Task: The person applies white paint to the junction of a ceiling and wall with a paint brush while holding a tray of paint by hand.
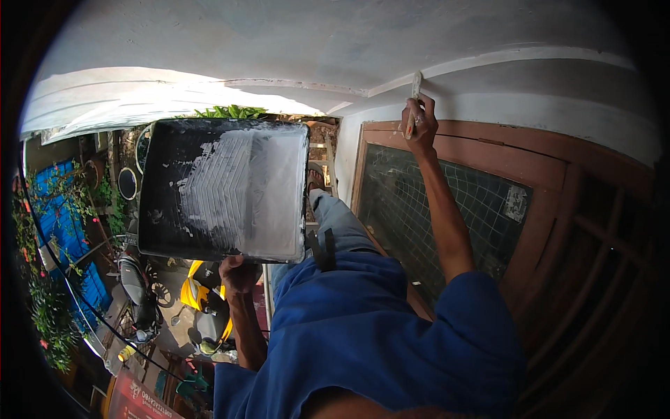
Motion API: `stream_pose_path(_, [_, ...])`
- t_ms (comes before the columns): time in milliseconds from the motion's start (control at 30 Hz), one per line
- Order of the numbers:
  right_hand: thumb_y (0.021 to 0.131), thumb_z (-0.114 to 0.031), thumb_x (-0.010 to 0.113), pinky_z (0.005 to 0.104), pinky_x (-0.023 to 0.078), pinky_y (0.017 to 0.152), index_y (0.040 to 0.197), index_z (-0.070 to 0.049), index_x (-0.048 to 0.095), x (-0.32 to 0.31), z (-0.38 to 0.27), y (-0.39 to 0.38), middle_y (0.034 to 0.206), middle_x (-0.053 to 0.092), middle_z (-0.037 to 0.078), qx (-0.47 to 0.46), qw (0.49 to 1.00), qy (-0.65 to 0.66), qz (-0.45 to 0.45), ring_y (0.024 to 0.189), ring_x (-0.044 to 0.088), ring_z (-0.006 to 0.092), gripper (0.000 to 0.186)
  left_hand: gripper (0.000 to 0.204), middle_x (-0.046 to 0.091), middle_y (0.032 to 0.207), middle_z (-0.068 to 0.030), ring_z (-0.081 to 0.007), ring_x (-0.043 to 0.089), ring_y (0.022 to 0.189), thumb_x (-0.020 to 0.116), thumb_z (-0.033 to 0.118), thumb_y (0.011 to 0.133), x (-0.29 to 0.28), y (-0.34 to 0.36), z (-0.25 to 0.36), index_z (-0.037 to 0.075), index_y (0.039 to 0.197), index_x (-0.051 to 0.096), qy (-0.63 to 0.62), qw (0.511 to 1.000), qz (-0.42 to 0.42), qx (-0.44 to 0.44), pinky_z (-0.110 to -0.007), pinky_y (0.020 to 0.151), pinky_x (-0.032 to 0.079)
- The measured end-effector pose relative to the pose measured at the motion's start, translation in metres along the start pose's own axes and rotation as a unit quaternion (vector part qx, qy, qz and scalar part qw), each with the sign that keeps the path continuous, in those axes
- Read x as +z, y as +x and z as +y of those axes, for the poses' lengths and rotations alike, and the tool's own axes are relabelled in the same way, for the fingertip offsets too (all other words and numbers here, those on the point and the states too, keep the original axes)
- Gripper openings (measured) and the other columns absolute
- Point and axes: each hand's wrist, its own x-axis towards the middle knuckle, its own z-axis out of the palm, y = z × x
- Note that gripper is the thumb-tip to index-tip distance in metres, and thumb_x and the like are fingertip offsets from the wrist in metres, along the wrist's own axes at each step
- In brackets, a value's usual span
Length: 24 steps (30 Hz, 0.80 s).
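Observation:
My left hand [239, 274] grips the near edge of a black paint tray [160, 181], whose ribbed bed and right part are coated in white paint [269, 188]. My right hand [419, 122] is wrapped round a paintbrush [417, 84] held up with its bristles at a narrow white ledge [467, 59] along the grey-white wall [335, 38]. Under that wall is a brown wooden window frame [380, 128] with gridded dark glass [440, 202]. My jeans-clad leg and bare foot [315, 180] show right of the tray, partly hidden.
A ladder-like support [328, 150] is under my foot. Far below on the left stand motorbikes [136, 283], one with yellow panels [195, 290], beside plants [49, 314] and a blue sheet [52, 195]. A black cable [70, 269] crosses there. Brown bars [600, 258] line the right.

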Motion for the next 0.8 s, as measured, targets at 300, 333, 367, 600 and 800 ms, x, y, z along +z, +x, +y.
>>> stream_pose_path(300, [0.08, 0.006, 0.053, 0.0308, 0.051, 0.07, 0.094, 0.001, 0.051, -0.112, -0.094, 0.075, 0.106, 0.042, 0.014, -0.078, 0.959, -0.078, 0.263, 0.088, 0.056, 0.0237, 0.016, 0.051, 0.055, 0.112, -0.0146, -0.0284, 0.05, 0.107, 0.055, 0.012, 0.061, -0.01, 0.002, -0.001, -0.007, 0.108, 0.052, 0.004, 1.0, 0.027, 0.009, -0.04, 0.098, 0.032])
stream_pose_path(333, [0.08, 0.006, 0.052, 0.0306, 0.051, 0.072, 0.097, 0.001, 0.05, -0.113, -0.091, 0.078, 0.108, 0.039, 0.015, -0.123, 0.945, -0.107, 0.284, 0.09, 0.055, 0.0241, 0.017, 0.051, 0.055, 0.112, -0.0147, -0.0287, 0.05, 0.106, 0.055, 0.012, 0.061, -0.007, 0.001, -0.001, -0.007, 0.108, 0.052, 0.01, 1.0, 0.021, 0.011, -0.04, 0.098, 0.032])
stream_pose_path(367, [0.08, 0.006, 0.052, 0.0306, 0.051, 0.072, 0.097, 0.001, 0.05, -0.107, -0.088, 0.077, 0.108, 0.039, 0.015, -0.123, 0.945, -0.105, 0.283, 0.09, 0.055, 0.0241, 0.017, 0.051, 0.055, 0.112, -0.0148, -0.0289, 0.05, 0.106, 0.054, 0.012, 0.061, -0.004, 0.0, -0.002, -0.007, 0.108, 0.052, 0.015, 1.0, 0.015, 0.013, -0.04, 0.098, 0.032])
stream_pose_path(600, [0.073, 0.005, 0.057, 0.0318, 0.052, 0.062, 0.1, -0.004, 0.052, -0.038, -0.062, 0.025, 0.109, 0.04, 0.016, -0.04, 0.99, -0.063, 0.122, 0.08, 0.058, 0.0267, 0.028, 0.051, 0.055, 0.113, -0.0151, -0.0291, 0.049, 0.107, 0.054, 0.012, 0.061, -0.011, -0.002, 0.001, -0.007, 0.108, 0.052, 0.027, 0.999, 0.021, 0.01, -0.041, 0.099, 0.031])
stream_pose_path(800, [0.073, 0.006, 0.057, 0.0317, 0.05, 0.063, 0.088, -0.003, 0.054, -0.068, -0.079, 0.061, 0.103, 0.048, 0.012, -0.06, 0.994, 0.004, 0.092, 0.075, 0.062, 0.0216, 0.018, 0.052, 0.054, 0.114, -0.0138, -0.0279, 0.049, 0.109, 0.054, 0.012, 0.061, -0.01, 0.002, 0.001, -0.007, 0.11, 0.051, 0.018, 1.0, 0.009, -0.001, -0.04, 0.101, 0.029])
